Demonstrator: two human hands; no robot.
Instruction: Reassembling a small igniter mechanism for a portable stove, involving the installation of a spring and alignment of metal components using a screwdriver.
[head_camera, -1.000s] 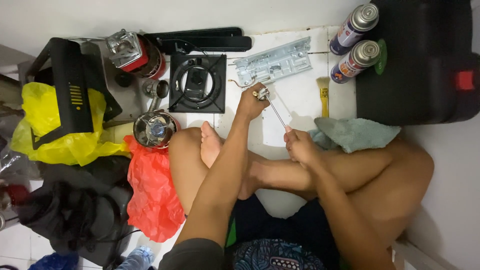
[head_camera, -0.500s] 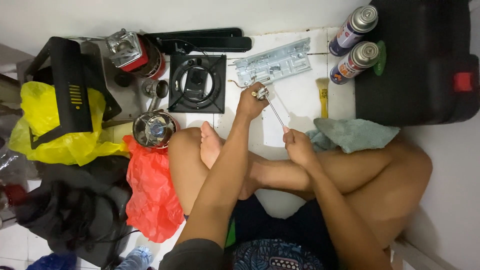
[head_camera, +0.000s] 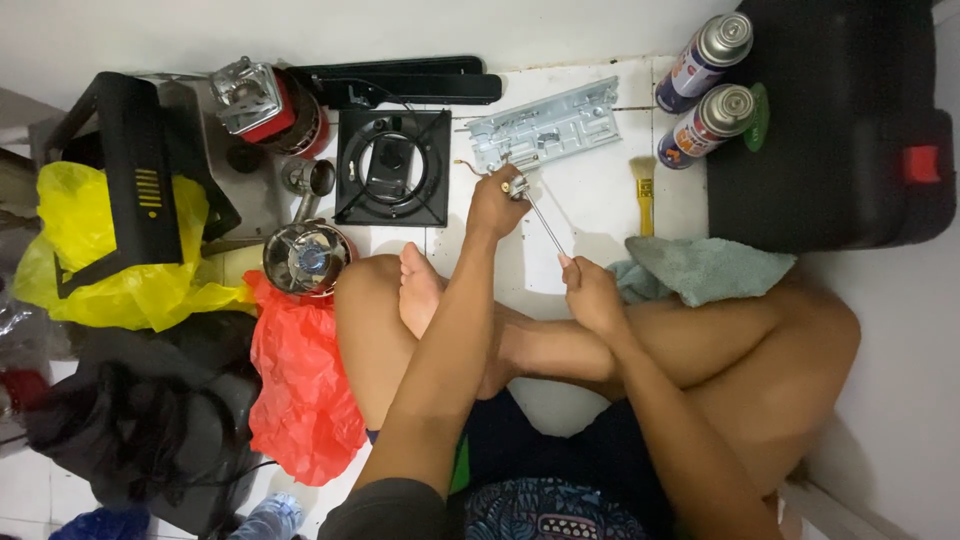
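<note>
Rod (head_camera: 545, 226) spans left fingers (head_camera: 505, 186), right fingers (head_camera: 567, 262).

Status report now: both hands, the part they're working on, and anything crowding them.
Left hand grips small metal fitting. Right hand holds thin rod running to it. Grey metal plate just beyond; brush, green cloth beside right hand.

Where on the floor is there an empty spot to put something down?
The best bare patch is the white floor between the grey metal plate, the small brush and the green cloth, though the thin rod held by both hands crosses its edge. The left side is crowded: black burner, red stove, yellow bag and red bag.
</note>
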